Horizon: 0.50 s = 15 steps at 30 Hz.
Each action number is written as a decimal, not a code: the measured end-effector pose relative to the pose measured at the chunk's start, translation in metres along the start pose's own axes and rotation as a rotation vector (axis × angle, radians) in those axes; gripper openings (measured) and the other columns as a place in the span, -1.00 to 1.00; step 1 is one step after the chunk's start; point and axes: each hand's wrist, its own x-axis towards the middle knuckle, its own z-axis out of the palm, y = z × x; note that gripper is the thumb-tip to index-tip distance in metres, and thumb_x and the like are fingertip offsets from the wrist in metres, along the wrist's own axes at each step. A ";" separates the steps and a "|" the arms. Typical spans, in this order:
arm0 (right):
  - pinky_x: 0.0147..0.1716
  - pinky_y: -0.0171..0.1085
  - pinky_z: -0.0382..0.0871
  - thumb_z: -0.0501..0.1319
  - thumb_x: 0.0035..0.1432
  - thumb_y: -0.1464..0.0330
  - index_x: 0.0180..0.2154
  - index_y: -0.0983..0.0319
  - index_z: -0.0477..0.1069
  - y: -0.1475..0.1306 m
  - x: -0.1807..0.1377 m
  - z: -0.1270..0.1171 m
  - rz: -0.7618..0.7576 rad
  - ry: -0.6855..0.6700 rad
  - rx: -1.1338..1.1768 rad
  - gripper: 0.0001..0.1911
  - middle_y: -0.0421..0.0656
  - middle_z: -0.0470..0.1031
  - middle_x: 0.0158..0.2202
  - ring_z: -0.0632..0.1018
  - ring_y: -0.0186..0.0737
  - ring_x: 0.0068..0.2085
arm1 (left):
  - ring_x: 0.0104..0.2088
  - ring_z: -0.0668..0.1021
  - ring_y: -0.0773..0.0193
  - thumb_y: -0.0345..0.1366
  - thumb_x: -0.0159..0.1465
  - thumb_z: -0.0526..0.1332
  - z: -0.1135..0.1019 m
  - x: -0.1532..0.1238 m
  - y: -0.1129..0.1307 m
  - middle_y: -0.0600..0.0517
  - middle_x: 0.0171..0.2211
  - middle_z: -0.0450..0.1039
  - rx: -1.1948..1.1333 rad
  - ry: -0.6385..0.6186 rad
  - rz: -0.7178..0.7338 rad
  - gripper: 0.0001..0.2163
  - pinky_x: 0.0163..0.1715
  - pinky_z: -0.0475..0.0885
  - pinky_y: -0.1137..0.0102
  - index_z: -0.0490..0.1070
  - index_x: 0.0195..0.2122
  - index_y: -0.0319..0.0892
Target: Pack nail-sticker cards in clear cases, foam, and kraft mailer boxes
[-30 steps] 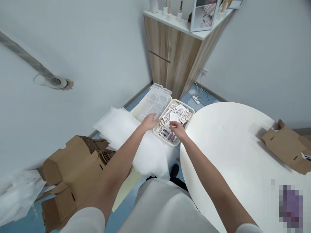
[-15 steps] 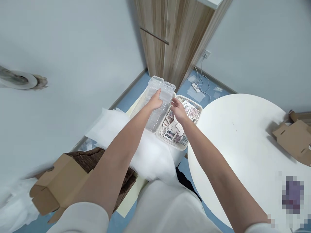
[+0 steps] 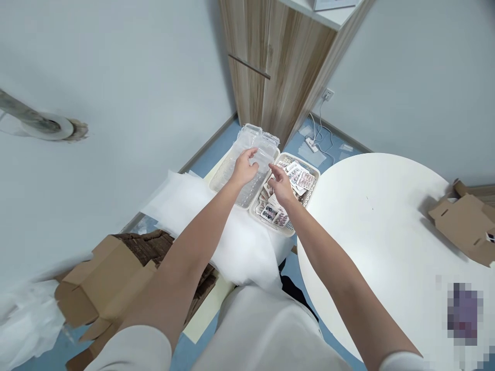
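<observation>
My left hand (image 3: 244, 167) is over a white basket (image 3: 214, 180) with clear plastic cases (image 3: 253, 136) in it. The thumb and fingers stand apart, and I see nothing between them. My right hand (image 3: 281, 185) hovers at the near side of a second white basket (image 3: 284, 232), its fingers stretched toward the left. It too is open. Beneath and around it lie small white cards (image 3: 306, 180) with rows of dark and pinkish pieces on them, too small to name surely. My right hand hides part of that pile.
White sheet material (image 3: 240, 247) lies below the baskets. An opened cardboard box (image 3: 104, 273) stands at the left. The round white table (image 3: 348, 216) at the right carries another cardboard piece (image 3: 464, 224). A wood-grain cabinet (image 3: 286, 67) and a power strip (image 3: 311, 144) are behind.
My left hand has drawn back slightly toward me over the clear cases. The right hand has shifted a little down and left, with its fingers reaching toward the left hand. The view has tilted slightly.
</observation>
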 end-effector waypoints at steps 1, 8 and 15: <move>0.02 -0.16 0.17 0.09 -0.21 0.52 -0.06 0.15 0.25 -0.002 -0.008 0.000 -0.004 -0.002 0.001 -0.44 -0.18 0.20 0.07 0.25 -0.21 0.09 | -0.10 0.39 0.22 -0.53 -0.03 0.11 -0.002 -0.009 0.004 -0.04 -0.05 0.31 0.015 0.021 -0.011 -0.55 -0.06 0.26 0.30 0.30 -0.05 -0.17; -0.27 -0.25 0.35 0.16 -0.11 0.34 -0.10 0.15 0.22 -0.005 -0.073 -0.008 0.128 -0.026 0.071 -0.56 -0.17 0.37 -0.22 0.44 -0.32 -0.33 | -0.42 0.42 0.41 -0.40 -0.02 0.17 -0.007 -0.090 0.010 -0.05 -0.17 0.36 -0.233 0.045 -0.238 -0.65 -0.37 0.35 0.43 0.36 -0.14 -0.21; -0.31 -0.26 0.36 0.28 -0.22 0.30 -0.05 0.08 0.16 -0.010 -0.147 -0.027 0.203 -0.062 0.131 -0.38 -0.17 0.26 -0.16 0.44 -0.39 -0.40 | -0.45 0.41 0.44 -0.38 -0.06 0.20 0.003 -0.179 0.022 0.00 -0.27 0.36 -0.393 0.082 -0.349 -0.67 -0.48 0.32 0.49 0.34 -0.21 -0.19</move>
